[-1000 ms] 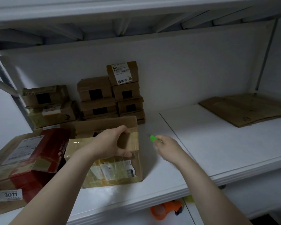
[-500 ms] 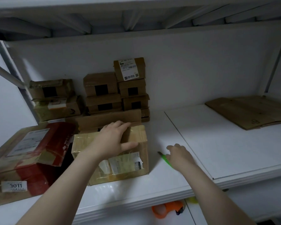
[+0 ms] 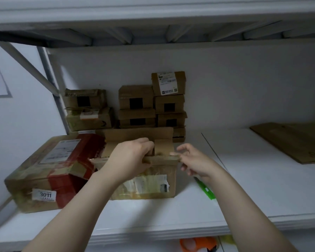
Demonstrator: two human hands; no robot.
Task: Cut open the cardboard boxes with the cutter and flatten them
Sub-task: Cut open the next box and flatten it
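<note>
A taped cardboard box [image 3: 149, 182] with a torn label stands on the white shelf [image 3: 244, 188] in front of me. Its top is open, with the back flap upright. My left hand [image 3: 133, 159] grips the front top edge of this box. My right hand [image 3: 191, 159] touches the same edge at the box's right corner with thumb and finger, the other fingers spread. The green cutter [image 3: 205, 188] lies on the shelf just right of the box, partly under my right wrist.
A bigger box [image 3: 49, 171] with red tape and a "3011" label sits to the left. Several small boxes [image 3: 153, 104] are stacked against the back wall. Flattened cardboard [image 3: 295, 140] lies at the right. An orange tape dispenser [image 3: 198, 244] shows on the lower shelf.
My right hand set the green cutter down on the shelf and moved up to the box's top right corner. My left hand shifted from the top to gripping the front edge.
</note>
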